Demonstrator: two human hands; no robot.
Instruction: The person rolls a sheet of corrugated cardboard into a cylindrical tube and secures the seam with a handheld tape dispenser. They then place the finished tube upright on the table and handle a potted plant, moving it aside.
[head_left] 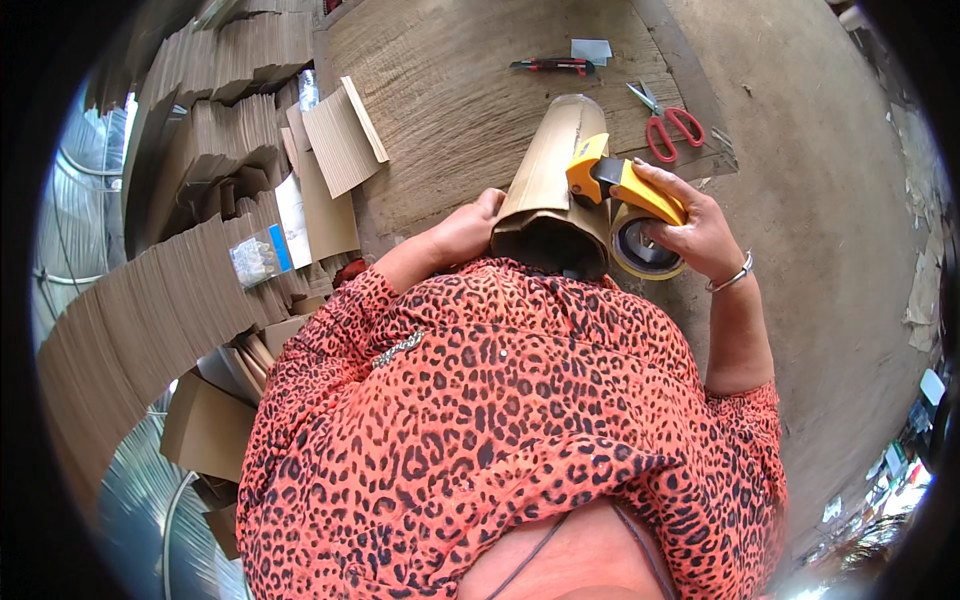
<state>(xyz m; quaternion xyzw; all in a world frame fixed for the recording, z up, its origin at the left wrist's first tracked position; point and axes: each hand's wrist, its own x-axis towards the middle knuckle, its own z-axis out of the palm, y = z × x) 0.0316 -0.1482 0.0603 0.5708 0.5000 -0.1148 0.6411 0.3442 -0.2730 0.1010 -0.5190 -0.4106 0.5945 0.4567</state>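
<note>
A rolled cardboard tube (545,180) lies on the wooden table in front of my chest, its dark open end toward me. My left hand (470,228) is closed on the tube's left side near that end. In my right hand (698,225) is a yellow tape dispenser (645,190) with a roll of tape in it, the fingers wrapped round its handle. The dispenser's head rests against or just over the tube's right side; whether it touches I cannot tell.
Beyond the tube lie a red and black utility knife (553,66), a small pale card (591,50) and red-handled scissors (664,125) on the wooden table (440,80). Tall stacks of cardboard sheets (150,310) line the left, with a clear plastic packet (258,256) on them.
</note>
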